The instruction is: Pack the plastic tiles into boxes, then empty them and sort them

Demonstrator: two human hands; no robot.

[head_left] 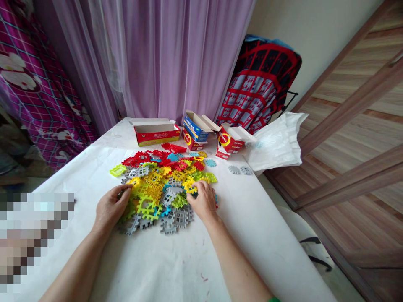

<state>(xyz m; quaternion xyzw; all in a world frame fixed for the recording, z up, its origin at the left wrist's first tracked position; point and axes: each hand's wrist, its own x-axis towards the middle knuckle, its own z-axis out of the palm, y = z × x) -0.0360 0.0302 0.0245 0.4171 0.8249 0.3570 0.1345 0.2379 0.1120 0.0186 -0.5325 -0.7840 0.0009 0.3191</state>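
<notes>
The white table bears a heap of colourful plastic pieces — open cardboard boxes behind.

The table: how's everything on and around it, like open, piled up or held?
Plastic pieces: loosely heaped
Two grey pieces: flat, apart from the rest
Long red box: open
Blue box: open, stacked on a red box
Red box at right: flap open
White bag: crumpled
Left hand: touching a yellow piece, grip unclear
Right hand: pinching another yellow piece
Purple curtains: hanging down

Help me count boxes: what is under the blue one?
A red box sits beneath the blue box, with two of its sides showing. The blue box covers its top, so whether it holds anything cannot be seen.
</notes>
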